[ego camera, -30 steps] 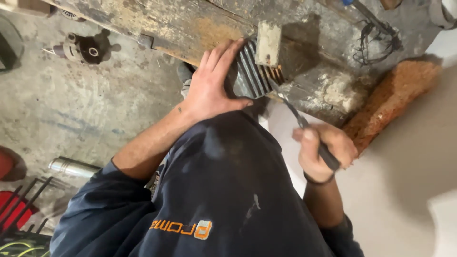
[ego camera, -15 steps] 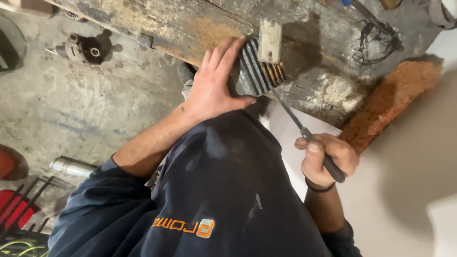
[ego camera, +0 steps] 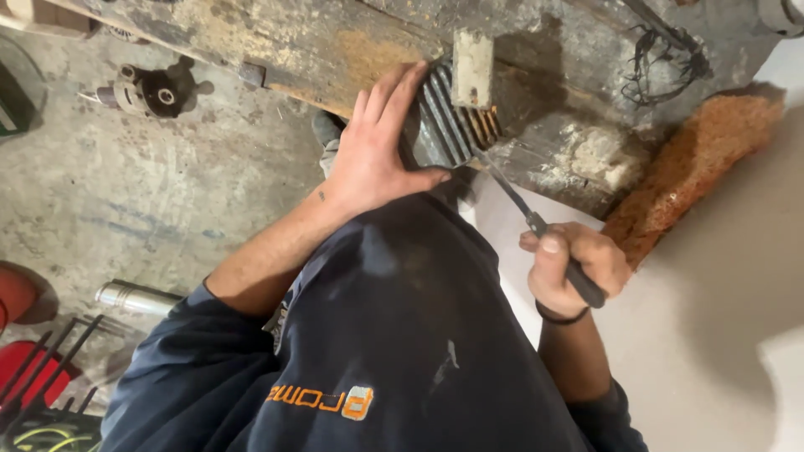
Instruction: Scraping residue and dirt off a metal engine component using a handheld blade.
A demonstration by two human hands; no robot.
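Floor: stained grey concrete [ego camera: 126, 192] filled the left half of the head view, with a pale sheet surface [ego camera: 712, 335] at the right.
Beam: a heavy, worn wooden beam [ego camera: 276, 42], rusty and flaking, ran across the top from left to right.
Person: a dark navy sweatshirt [ego camera: 377, 335] with sleeves pushed up filled the lower centre.
Orange block: a rough orange-brown slab [ego camera: 695, 167] leaned by the right end of the beam.
Ribbed part: a dark ribbed metal piece [ego camera: 448, 117], with rust-coloured slots at its right side, sat against the beam's lower edge, just under a small pale block [ego camera: 472, 67].
Left hand: the left hand [ego camera: 373, 151] lay flat and open on the ribbed part, fingers spread up along it, thumb pointing right; it pressed rather than gripped.
Right hand: the right hand [ego camera: 569, 264] was closed in a fist round the dark handle of a screwdriver [ego camera: 519, 205], thumb on top.
Screwdriver: its thin shaft slanted up-left, the tip reaching the ribbed part's lower right corner; whether it sat in a slot could not be told.
Left edge: a small dark motor-like fitting [ego camera: 151, 90] lay on the concrete, a shiny metal cylinder [ego camera: 134, 297] lower down, and red objects [ego camera: 21, 335] at the corner.
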